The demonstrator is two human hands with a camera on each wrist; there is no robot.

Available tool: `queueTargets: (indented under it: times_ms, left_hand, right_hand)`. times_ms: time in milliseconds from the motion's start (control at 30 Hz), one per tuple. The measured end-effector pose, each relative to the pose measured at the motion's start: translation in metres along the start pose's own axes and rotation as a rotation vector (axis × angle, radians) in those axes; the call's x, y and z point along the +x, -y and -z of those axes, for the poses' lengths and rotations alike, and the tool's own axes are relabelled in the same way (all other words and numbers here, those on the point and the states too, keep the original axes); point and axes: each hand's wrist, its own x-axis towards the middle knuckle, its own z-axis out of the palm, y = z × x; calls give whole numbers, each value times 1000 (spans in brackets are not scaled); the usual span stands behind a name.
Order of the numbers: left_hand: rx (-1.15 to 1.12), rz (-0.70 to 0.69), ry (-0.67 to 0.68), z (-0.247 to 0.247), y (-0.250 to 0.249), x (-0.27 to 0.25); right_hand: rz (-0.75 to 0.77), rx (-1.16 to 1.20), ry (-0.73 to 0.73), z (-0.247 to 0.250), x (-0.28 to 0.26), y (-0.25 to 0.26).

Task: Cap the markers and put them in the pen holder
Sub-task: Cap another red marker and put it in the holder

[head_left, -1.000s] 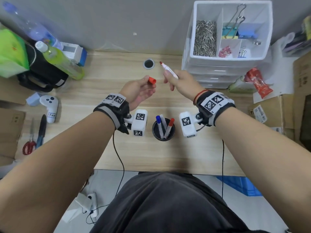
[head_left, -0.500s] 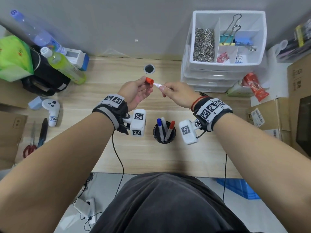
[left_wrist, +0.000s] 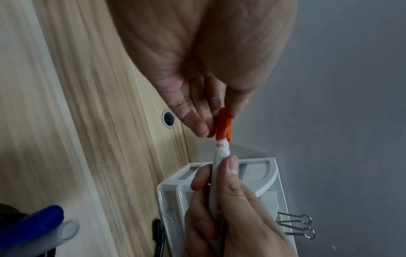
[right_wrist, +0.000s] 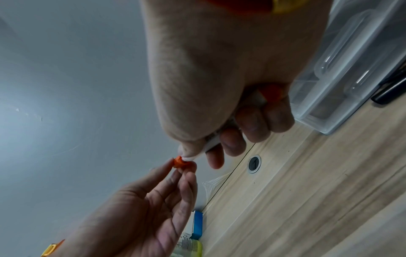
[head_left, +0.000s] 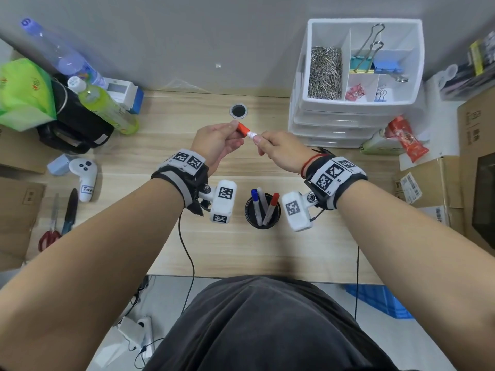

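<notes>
Step in hand: capping. The left hand (head_left: pixel 214 145) pinches the orange cap (head_left: pixel 243 128) between thumb and fingertips. The right hand (head_left: pixel 284 151) is wrapped round the white marker (left_wrist: pixel 216 175), thumb along the barrel, tip end pointing at the left hand. In the left wrist view the cap's mouth sits over the marker's nose, with a bit of white neck showing between cap and right thumb. Judged: cap started, not yet seated. Both are held in the air above the desk (head_left: pixel 166 124), ahead of both wrists.

Next move, as I judge it: press the two hands together along the marker's axis until the cap seats. Keep cap and barrel in line, since a tilted cap may jam or slip out of the pinch. Then the right hand has to bring the marker back toward the body and stand it in the holder (head_left: pixel 262 223), which sits between the two wrists, nearer the body than the hands.

Count:
- Markers in hand: one.
- Loose caps: one, the orange one.
- Markers in the holder: three by my count: one blue-capped, one red-capped, one with a pale end.
- Holders: one.
- No other markers that I can make out on the desk.
</notes>
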Motion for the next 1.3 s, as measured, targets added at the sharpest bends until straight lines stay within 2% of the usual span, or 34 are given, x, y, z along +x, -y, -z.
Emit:
queueTargets:
  times_ms: [367,600,667,800,1000,1067,1200,1300]
  left_hand:
    - [-69,-24,-30,-4,-2,-1]
    - [30,-58,-9,-9,-6,-3]
    - [80,-64,38,-11,-9,-6]
    - [233,-79,183,-16,-13,-14]
    - [464,-162,343,-13,-13,-12]
    - [532,-159,338,-11,-9,-9]
    - [566,-127,234,-3,9,-3]
    - [548,-54,196,4,22,-1]
  right_hand:
    - [-31,-29,-20,2,2,2]
    - [-39,10,-7,13,-1,9]
    - [-82,56,-2,17,-3,14]
    - [-260,146,12,23,-3,18]
    - [-304,229,43,27,-4,14]
    - [-310,224,-6,26,-4,12]
    - [-319,194,-94,18,-5,6]
    - [-320,380,-76,10,-9,1]
